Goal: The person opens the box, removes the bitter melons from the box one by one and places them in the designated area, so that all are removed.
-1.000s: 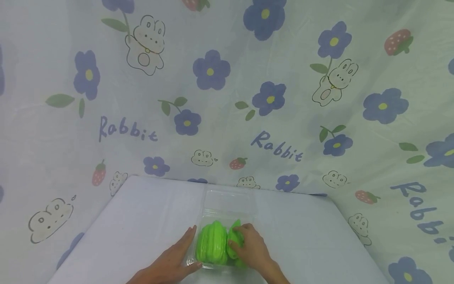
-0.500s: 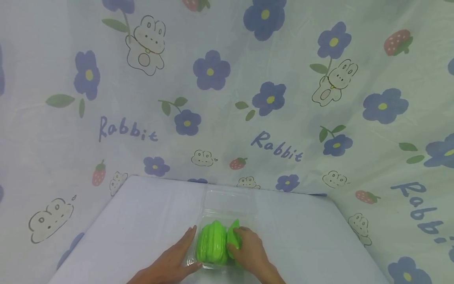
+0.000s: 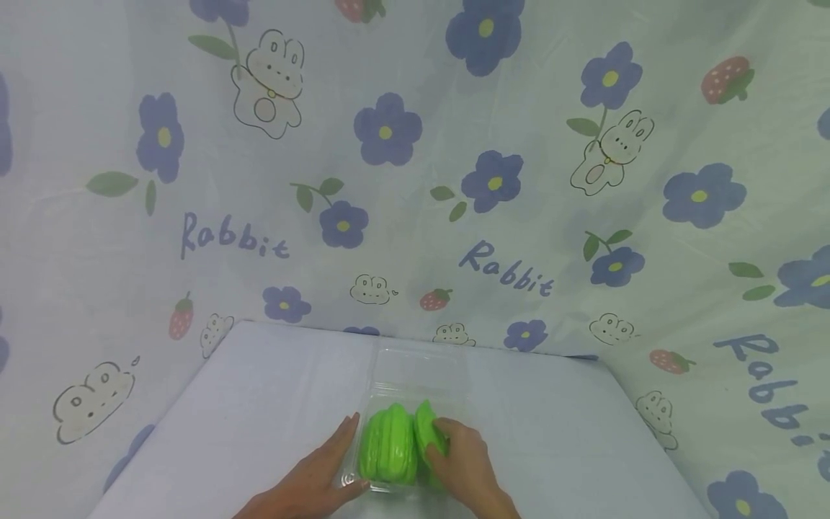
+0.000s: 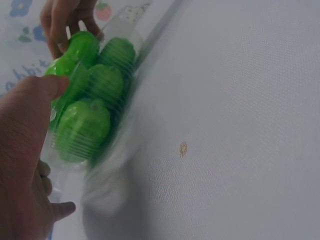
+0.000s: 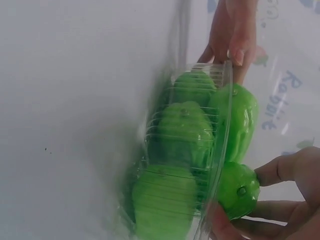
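A clear plastic clamshell box (image 3: pixel 360 472) holds several glossy green peppers (image 3: pixel 389 443), the ones on the left packed in upper and lower layers. My right hand (image 3: pixel 465 458) grips one green pepper (image 5: pixel 239 190) at the box's right side, thumb and fingers on opposite sides of it. In the right wrist view that pepper sits at the rim, beside another upper pepper (image 5: pixel 240 120). My left hand (image 3: pixel 318 472) lies along the left wall, fingers fairly straight, with the thumb stretched across the near edge. Lower peppers (image 4: pixel 82 130) show through the ribbed wall in the left wrist view.
The box's hinged lid (image 3: pixel 418 367) lies folded back toward the far side. All of this stands on a white table (image 3: pixel 279 389). Behind and beside the table hangs a patterned curtain (image 3: pixel 415 238) with flowers, rabbits and strawberries.
My right hand has shifted slightly and turned the pepper, whose far tip now leans further left. My left hand and the box have stayed in place.
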A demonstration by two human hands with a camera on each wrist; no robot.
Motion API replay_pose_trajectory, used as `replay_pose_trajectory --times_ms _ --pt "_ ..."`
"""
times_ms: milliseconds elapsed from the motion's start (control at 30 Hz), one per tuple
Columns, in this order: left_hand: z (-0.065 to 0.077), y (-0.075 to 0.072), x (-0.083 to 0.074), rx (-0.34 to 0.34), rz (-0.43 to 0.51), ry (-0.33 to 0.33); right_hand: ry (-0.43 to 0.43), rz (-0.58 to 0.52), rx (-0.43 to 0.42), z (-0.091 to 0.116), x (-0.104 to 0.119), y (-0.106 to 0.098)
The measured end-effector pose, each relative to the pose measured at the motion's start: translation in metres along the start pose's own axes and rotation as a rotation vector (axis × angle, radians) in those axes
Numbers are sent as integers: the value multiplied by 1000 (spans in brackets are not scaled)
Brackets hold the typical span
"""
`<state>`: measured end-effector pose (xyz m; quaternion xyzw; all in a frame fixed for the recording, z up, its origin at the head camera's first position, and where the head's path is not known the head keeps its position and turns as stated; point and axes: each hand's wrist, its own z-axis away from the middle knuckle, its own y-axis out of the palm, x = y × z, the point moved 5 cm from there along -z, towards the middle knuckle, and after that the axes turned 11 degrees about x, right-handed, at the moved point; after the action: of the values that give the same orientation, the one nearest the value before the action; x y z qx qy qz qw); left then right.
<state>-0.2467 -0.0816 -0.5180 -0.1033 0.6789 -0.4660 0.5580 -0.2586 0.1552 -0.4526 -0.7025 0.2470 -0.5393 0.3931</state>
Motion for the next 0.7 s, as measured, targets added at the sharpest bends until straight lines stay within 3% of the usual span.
replay_pose_trajectory --times_ms 300,700 --pt "-1 1 2 11 4 -19 -33 -63 -2 5 -5 -13" --pt "1 0 -1 27 47 -14 17 -60 -25 15 -10 -31"
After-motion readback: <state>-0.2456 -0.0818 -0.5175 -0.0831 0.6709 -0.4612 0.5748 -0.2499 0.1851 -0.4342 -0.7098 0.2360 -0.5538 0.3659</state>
